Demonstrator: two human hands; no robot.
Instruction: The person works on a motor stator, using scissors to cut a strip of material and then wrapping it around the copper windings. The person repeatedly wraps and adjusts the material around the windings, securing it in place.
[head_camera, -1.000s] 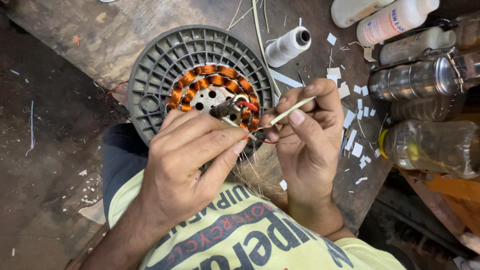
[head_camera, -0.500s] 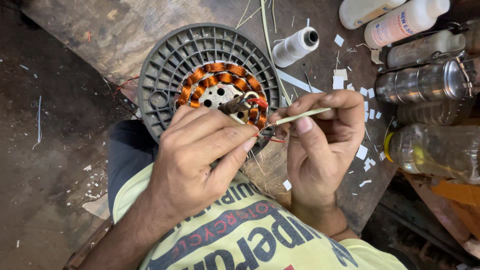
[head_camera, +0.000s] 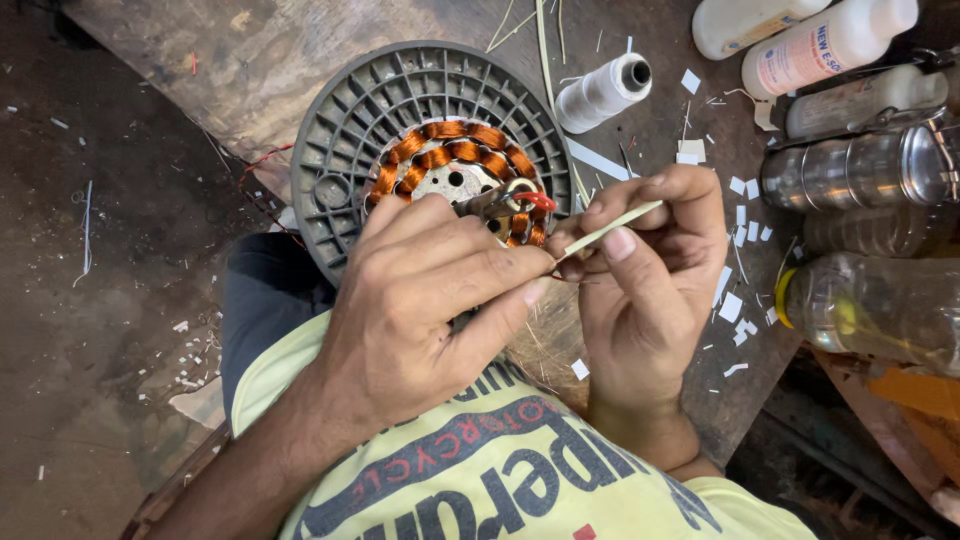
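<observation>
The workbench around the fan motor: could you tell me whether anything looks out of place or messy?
Yes. Small white paper scraps lie scattered across the bench to the right of the ribbed motor housing, and the thread spool lies on its side. The copper windings look orderly.

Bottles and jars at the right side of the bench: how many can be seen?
6. Two white bottles at the top right, a pale one below, a shiny metal jar, a dim clear one, and a yellow-capped clear bottle. More may lie outside the frame.
</observation>
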